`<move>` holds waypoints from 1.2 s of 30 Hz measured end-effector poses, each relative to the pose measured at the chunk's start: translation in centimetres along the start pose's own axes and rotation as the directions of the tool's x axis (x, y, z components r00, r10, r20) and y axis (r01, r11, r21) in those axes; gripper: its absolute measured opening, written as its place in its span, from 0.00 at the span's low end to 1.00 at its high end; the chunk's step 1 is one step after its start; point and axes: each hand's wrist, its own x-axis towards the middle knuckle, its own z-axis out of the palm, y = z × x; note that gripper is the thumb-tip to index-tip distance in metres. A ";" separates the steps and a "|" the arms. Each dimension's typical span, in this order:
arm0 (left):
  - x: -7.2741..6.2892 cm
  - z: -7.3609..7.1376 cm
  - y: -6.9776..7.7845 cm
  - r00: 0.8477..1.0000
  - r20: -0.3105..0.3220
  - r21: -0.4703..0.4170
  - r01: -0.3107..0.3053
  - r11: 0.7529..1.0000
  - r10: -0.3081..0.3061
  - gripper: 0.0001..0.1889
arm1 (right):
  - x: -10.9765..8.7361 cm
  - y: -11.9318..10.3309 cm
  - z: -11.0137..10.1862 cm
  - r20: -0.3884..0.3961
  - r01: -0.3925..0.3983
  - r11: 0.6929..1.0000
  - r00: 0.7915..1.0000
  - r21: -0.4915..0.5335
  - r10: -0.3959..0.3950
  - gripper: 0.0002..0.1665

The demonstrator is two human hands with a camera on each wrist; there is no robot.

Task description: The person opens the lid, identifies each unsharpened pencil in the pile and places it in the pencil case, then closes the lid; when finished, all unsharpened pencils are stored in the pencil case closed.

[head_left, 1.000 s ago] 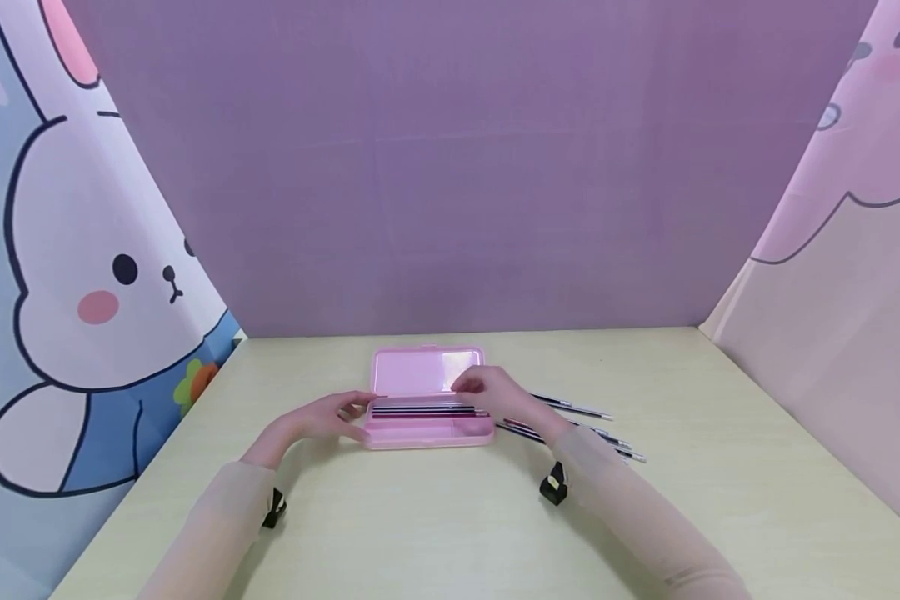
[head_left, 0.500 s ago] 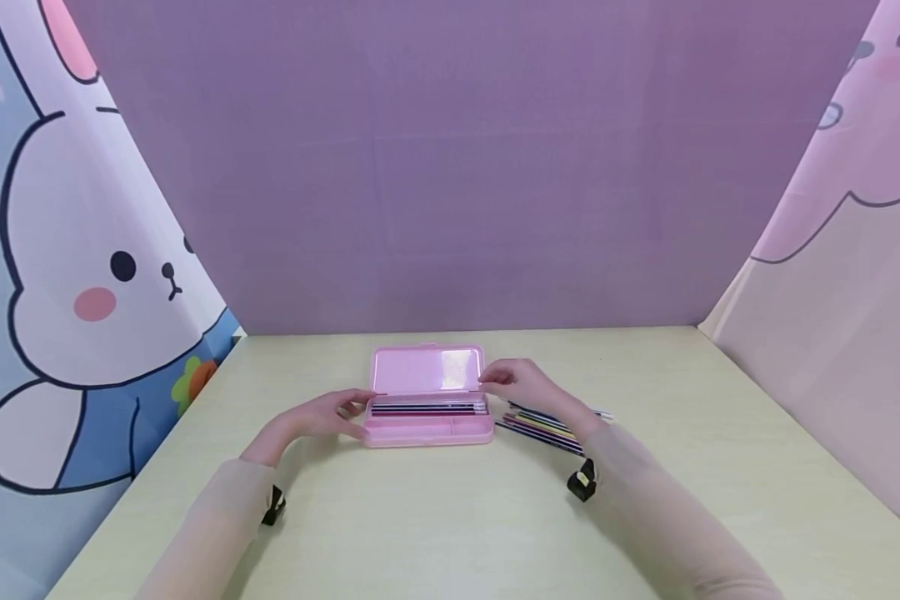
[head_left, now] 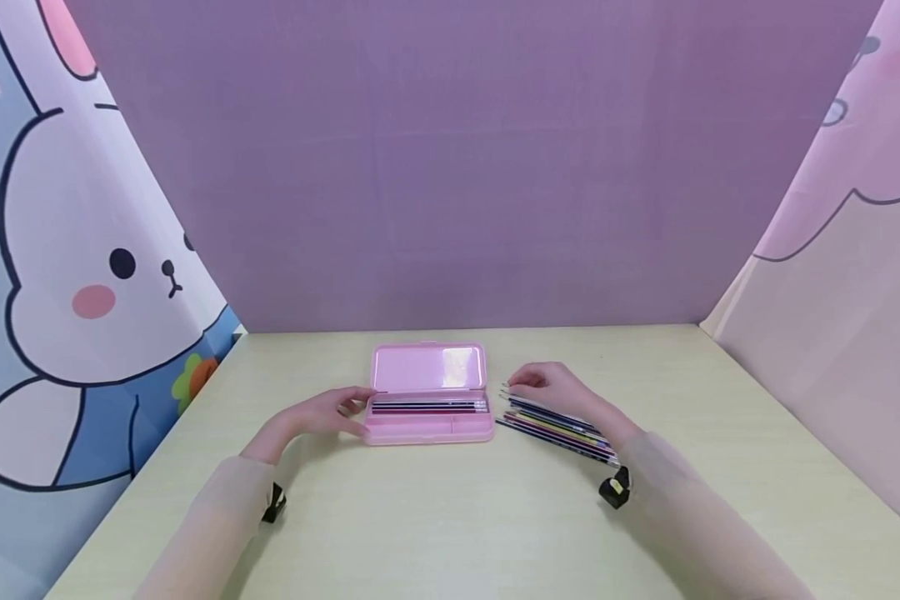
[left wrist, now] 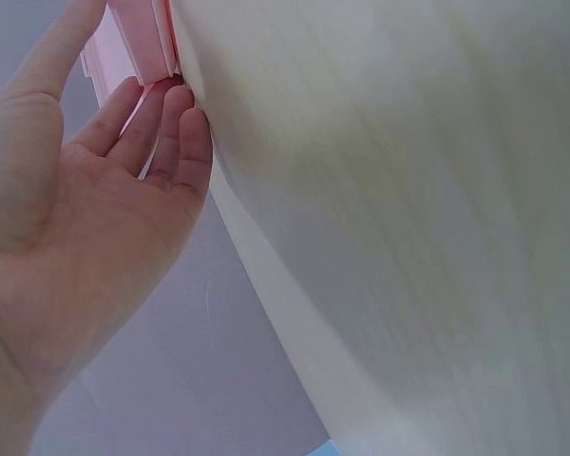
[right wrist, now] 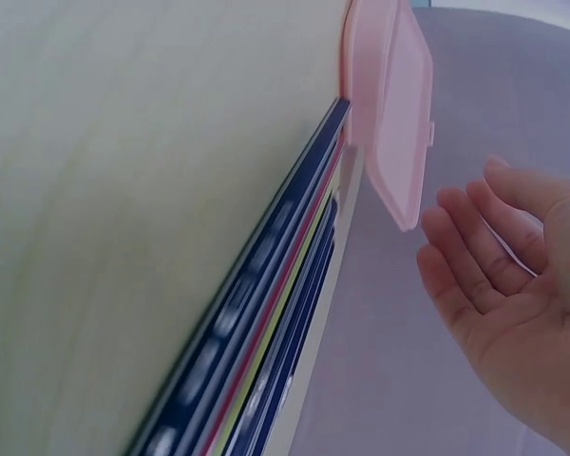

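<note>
Pencils (head_left: 558, 432) lie in two places before us: some inside the pink case (head_left: 408, 430), the rest in a loose bunch on the pale table (head_left: 390, 525), to the right of it. At far left we see a cloth (head_left: 67, 283) printed with a white rabbit, then a pale sleeve (head_left: 210, 517) with a small black block (head_left: 273, 506) at its cuff. Next we find the left hand (head_left: 317, 415) at the left end of the case, thumb by the front corner and forefinger by the back one, touching but not clenched round it. We see the lid (head_left: 412, 367) laid back, and dark and red pencils side by side in the rear compartment. Further right, the loose bunch slants, dark, red and yellow, its left ends just beside the case; we cannot tell whether the nearest one touches it. Over the far side of that bunch we see the right hand (head_left: 558, 388), fingers relaxed and gently bent, grasping nothing. Past it come a second black block (head_left: 615, 489), another pale sleeve and, at far right, a cloth with a pink printed figure (head_left: 855, 200)
</note>
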 end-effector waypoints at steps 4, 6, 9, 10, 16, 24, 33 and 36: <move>0.0 0.0 0.1 1.000 0.004 -0.004 -0.001 1.000 0.001 0.39 | -0.9 0.6 -0.7 -0.016 -0.010 1.000 1.000 -0.029 0.009 0.13; 0.0 0.0 0.1 1.000 0.004 -0.010 -0.001 1.000 0.001 0.39 | -1.4 0.9 -1.1 -0.024 -0.003 0.999 1.000 -0.042 0.002 0.13; -0.1 -0.1 0.1 1.000 0.003 -0.010 0.000 1.000 0.000 0.40 | -2.1 1.2 -1.5 -0.026 -0.008 0.999 1.000 -0.047 0.007 0.13; -0.1 -0.1 0.1 1.000 0.003 -0.010 0.001 1.000 -0.001 0.40 | -2.4 1.2 -1.7 -0.023 -0.008 0.999 1.000 -0.048 0.007 0.13; -0.1 -0.1 0.1 1.000 0.005 -0.003 -0.005 1.000 0.005 0.40 | -3.6 1.6 -2.3 0.016 -0.040 0.997 0.999 -0.060 0.041 0.13; -0.1 0.0 0.2 1.000 0.007 -0.008 -0.008 1.000 0.008 0.40 | -4.8 3.0 -2.8 0.020 -0.079 0.992 0.996 -0.100 0.081 0.12; -0.2 -0.2 0.3 1.000 0.006 -0.015 -0.001 1.000 0.001 0.39 | -5.8 4.0 -3.3 0.039 -0.074 0.991 0.996 -0.108 0.078 0.10; -0.2 -0.2 0.3 1.000 0.006 -0.017 0.003 1.000 -0.003 0.39 | -6.1 4.3 -3.5 0.062 -0.072 0.992 0.995 -0.101 0.079 0.11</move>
